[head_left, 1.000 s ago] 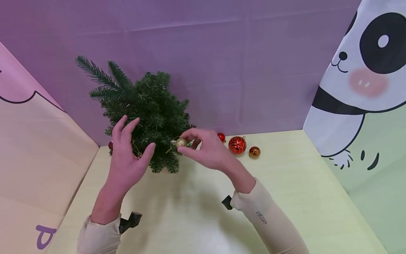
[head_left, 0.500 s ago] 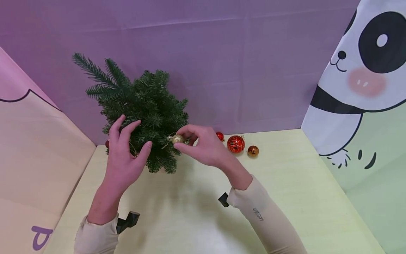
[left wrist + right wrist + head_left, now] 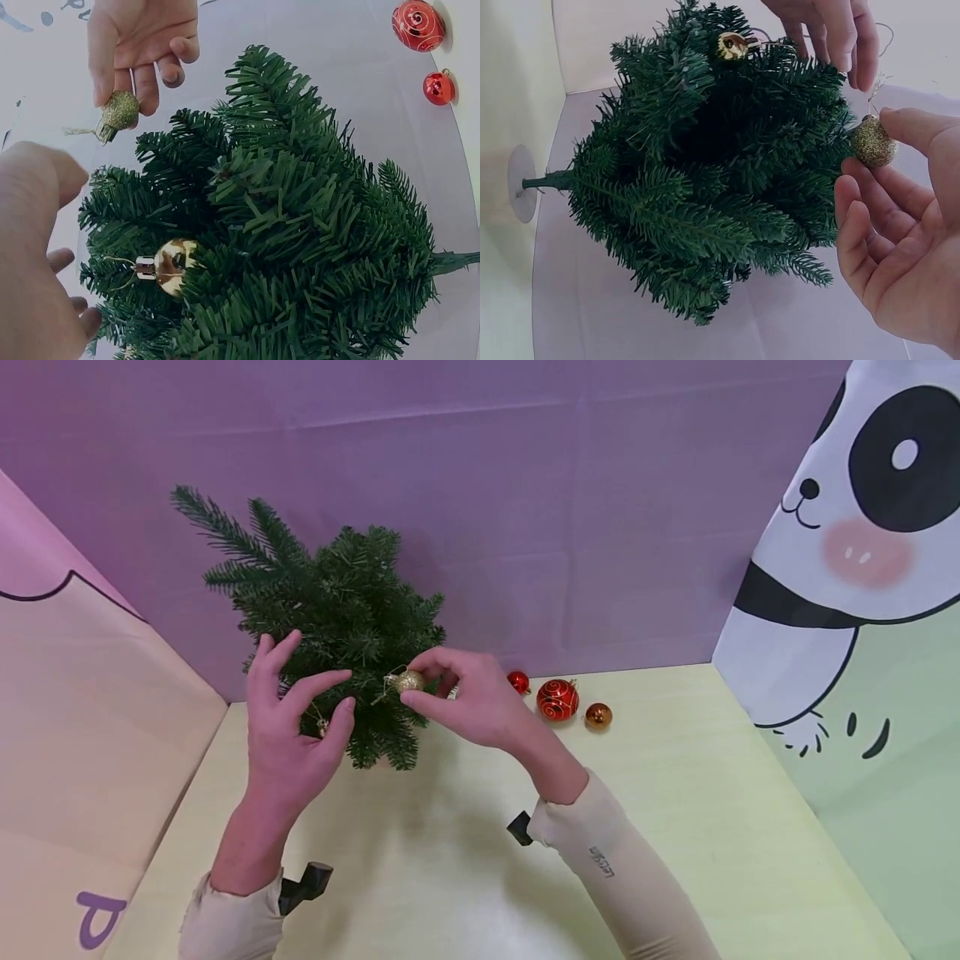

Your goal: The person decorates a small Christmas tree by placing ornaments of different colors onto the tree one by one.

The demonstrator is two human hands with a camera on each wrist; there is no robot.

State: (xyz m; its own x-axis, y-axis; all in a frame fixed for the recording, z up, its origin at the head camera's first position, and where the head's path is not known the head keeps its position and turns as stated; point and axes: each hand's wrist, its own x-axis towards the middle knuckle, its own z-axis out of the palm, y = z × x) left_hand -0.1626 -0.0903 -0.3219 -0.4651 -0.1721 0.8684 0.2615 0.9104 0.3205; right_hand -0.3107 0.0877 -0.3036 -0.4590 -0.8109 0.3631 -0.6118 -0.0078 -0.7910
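Note:
A small glittery gold bauble (image 3: 409, 682) is pinched between the thumb and fingers of my right hand (image 3: 472, 697), in front of the green artificial Christmas tree (image 3: 360, 602). Its cap and string loop point left, toward my left hand (image 3: 296, 718). That left hand holds nothing; thumb and forefinger are spread apart beside the lower left branches. In the left wrist view a shiny gold bauble (image 3: 174, 266) hangs among the needles. The right wrist view shows the glitter bauble (image 3: 874, 141) held by thumb and fingertips, string upward, close to the left fingers.
To the right of the tree on the pale table (image 3: 675, 793) lie a small red bauble (image 3: 518, 682), a larger red bauble with swirls (image 3: 557, 700) and a copper bauble (image 3: 598, 717). A purple cloth backdrop (image 3: 510, 510) rises behind; a panda print (image 3: 885, 502) covers the right side.
My right hand has moved slightly left with the glitter bauble, nearer the left hand. The left forefinger has swung out toward the bauble.

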